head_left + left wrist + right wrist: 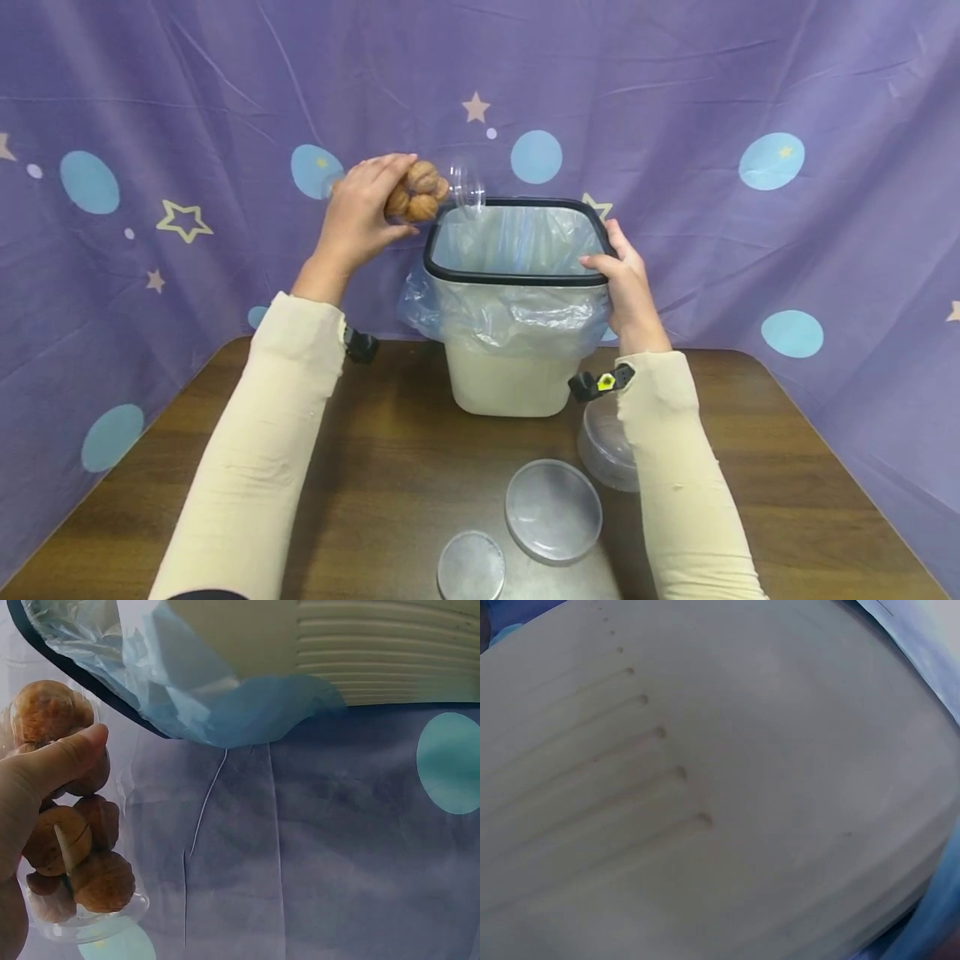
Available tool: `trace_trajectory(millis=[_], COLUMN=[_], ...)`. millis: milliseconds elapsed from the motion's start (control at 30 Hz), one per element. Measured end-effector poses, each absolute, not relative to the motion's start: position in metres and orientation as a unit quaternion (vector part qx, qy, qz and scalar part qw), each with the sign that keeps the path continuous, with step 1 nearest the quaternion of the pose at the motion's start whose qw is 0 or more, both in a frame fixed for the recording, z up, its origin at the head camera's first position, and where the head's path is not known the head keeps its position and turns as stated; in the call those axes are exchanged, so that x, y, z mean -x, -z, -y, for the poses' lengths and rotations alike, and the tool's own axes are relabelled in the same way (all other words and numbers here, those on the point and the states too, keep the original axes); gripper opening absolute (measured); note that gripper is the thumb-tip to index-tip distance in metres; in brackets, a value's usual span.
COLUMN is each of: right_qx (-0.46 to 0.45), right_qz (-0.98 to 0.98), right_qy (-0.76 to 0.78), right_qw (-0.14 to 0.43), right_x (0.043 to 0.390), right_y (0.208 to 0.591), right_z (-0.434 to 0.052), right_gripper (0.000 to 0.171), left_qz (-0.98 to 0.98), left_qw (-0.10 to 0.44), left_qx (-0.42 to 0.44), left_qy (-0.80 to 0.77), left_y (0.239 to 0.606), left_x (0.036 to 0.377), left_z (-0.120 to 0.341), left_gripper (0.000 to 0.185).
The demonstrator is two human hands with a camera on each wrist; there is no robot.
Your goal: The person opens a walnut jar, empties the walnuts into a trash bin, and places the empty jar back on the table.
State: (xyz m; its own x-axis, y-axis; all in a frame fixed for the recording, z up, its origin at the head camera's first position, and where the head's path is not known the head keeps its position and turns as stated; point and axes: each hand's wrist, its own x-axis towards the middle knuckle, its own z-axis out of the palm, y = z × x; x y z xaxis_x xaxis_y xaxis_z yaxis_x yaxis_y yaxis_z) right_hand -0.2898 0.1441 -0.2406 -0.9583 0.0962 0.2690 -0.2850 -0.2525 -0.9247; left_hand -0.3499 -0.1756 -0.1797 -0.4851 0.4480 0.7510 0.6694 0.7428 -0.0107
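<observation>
My left hand [365,204] grips a clear plastic jar [468,190] of walnuts [422,192], tipped on its side with its mouth toward the bin. In the left wrist view the thumb lies across the jar, and several walnuts [105,881] show through its wall. A cream trash bin [510,383] with a black rim [517,280] stands on the table, lined with a translucent blue bag [517,237] folded over its outside. My right hand [628,279] holds the bin's right rim, thumb over the edge. The right wrist view is filled by the bin's ribbed side [780,780].
Two round clear lids [553,511] lie on the brown wooden table [375,467] in front of the bin. A clear round container [606,446] stands near the right forearm, partly covered by it. A purple curtain [637,75] with stars and dots hangs behind.
</observation>
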Motion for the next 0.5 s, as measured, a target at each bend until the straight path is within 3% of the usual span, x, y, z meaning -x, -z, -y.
trace_trajectory(millis=[500], right_qx=[-0.08], right_qz=[0.599], right_qy=[-0.786], right_qw=[0.132], right_x=[0.291], right_y=[0.2419], right_z=[-0.1431], right_gripper=[0.082], left_qz=[0.853], left_qw=[0.375], left_qx=[0.342], left_qy=[0.122], left_y=[0.1807], left_x=[0.3516], left_z=[0.1722], left_gripper=[0.083])
